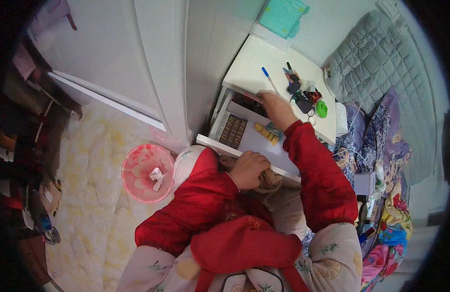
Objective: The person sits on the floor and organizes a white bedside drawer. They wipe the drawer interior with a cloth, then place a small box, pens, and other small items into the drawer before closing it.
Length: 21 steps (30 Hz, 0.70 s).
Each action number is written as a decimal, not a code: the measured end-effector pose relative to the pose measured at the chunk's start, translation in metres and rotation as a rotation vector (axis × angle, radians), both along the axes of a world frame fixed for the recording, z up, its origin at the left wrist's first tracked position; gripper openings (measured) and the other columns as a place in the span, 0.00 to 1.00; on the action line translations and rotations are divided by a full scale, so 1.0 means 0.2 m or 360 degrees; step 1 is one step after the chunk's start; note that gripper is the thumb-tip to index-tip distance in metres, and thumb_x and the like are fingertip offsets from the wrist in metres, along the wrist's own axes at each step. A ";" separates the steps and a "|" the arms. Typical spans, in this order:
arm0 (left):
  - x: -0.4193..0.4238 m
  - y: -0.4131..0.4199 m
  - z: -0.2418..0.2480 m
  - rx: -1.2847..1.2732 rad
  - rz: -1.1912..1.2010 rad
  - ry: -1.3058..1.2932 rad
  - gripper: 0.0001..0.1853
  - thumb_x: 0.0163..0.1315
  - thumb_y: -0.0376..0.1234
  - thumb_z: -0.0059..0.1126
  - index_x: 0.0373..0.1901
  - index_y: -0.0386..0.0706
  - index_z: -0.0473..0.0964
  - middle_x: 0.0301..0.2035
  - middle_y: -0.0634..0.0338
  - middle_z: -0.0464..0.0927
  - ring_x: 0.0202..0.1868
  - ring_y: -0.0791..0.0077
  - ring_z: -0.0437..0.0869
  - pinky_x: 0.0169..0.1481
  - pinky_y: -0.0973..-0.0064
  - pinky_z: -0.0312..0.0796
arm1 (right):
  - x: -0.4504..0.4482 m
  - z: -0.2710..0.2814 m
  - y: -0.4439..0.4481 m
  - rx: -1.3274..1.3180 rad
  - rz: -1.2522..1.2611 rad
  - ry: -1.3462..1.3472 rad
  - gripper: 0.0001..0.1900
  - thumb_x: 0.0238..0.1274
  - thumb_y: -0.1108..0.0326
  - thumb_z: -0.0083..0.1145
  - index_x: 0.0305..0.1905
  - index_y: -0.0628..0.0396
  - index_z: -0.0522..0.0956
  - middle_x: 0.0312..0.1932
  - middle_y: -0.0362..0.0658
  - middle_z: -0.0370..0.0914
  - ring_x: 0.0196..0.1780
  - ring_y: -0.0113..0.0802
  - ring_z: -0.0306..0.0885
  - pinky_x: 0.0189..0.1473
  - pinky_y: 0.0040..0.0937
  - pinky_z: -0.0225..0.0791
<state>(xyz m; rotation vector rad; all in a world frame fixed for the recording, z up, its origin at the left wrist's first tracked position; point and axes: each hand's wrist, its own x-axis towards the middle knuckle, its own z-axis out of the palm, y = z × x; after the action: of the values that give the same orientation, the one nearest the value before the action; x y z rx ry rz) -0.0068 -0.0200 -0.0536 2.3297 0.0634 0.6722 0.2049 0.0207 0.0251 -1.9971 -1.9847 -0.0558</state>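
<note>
My left hand (249, 170) is closed on a bunched brown cloth (270, 181), just in front of an open white drawer (214, 143). My right hand (276, 108) reaches to the back of that drawer under the edge of a white nightstand top (254, 62); its fingertips are partly hidden, so I cannot tell what they hold. Inside the drawer lie a dark sectioned box (233, 130) at the left and a yellow tube (266, 134) near my right wrist. Dark items (247, 103) show behind a divider. Red sleeve covers are on both forearms.
A blue-capped pen (266, 72), black items (303, 104) and a green roll (321, 109) lie on the nightstand. A pink wastebasket (132, 182) with white tissue stands at the left by a white door frame. A bed with patterned bedding (378, 142) borders the right.
</note>
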 end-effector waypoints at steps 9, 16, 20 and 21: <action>0.01 0.01 0.02 0.0039 -0.0067 -0.0070 0.18 0.37 0.28 0.62 0.36 0.42 0.77 0.39 0.56 0.79 0.47 0.55 0.78 0.53 0.60 0.66 | 0.08 -0.66 -0.22 -0.0414 -0.0066 0.0317 0.12 0.66 0.63 0.53 0.44 0.62 0.75 0.38 0.60 0.78 0.44 0.61 0.77 0.45 0.50 0.69; 0.01 0.00 0.02 0.0038 -0.0026 -0.0037 0.18 0.36 0.28 0.62 0.35 0.42 0.77 0.36 0.56 0.78 0.45 0.56 0.77 0.52 0.61 0.66 | -0.01 -0.59 -0.03 -0.0743 -0.0416 0.0753 0.13 0.66 0.63 0.54 0.44 0.63 0.76 0.37 0.52 0.78 0.42 0.51 0.79 0.43 0.43 0.72; 0.01 -0.01 -0.01 0.0074 0.0047 -0.0097 0.17 0.36 0.28 0.62 0.34 0.43 0.77 0.34 0.55 0.77 0.44 0.55 0.77 0.52 0.60 0.66 | -0.08 -0.66 -0.04 -0.0687 0.0400 0.1060 0.14 0.66 0.68 0.53 0.52 0.62 0.75 0.47 0.48 0.76 0.51 0.41 0.78 0.50 0.38 0.74; 0.02 -0.02 0.01 0.0068 -0.0007 -0.0084 0.17 0.36 0.28 0.62 0.34 0.43 0.77 0.34 0.55 0.77 0.44 0.55 0.77 0.52 0.60 0.66 | 0.00 -0.78 -0.03 -0.0505 0.0791 0.0811 0.15 0.66 0.68 0.53 0.54 0.60 0.75 0.49 0.46 0.76 0.51 0.41 0.78 0.52 0.41 0.74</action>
<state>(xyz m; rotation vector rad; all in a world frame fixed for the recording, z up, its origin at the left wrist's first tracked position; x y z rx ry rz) -0.0020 -0.0246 -0.0523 2.3508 0.0198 0.7393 0.2053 0.0146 -0.1311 -1.4075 -2.1462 0.8371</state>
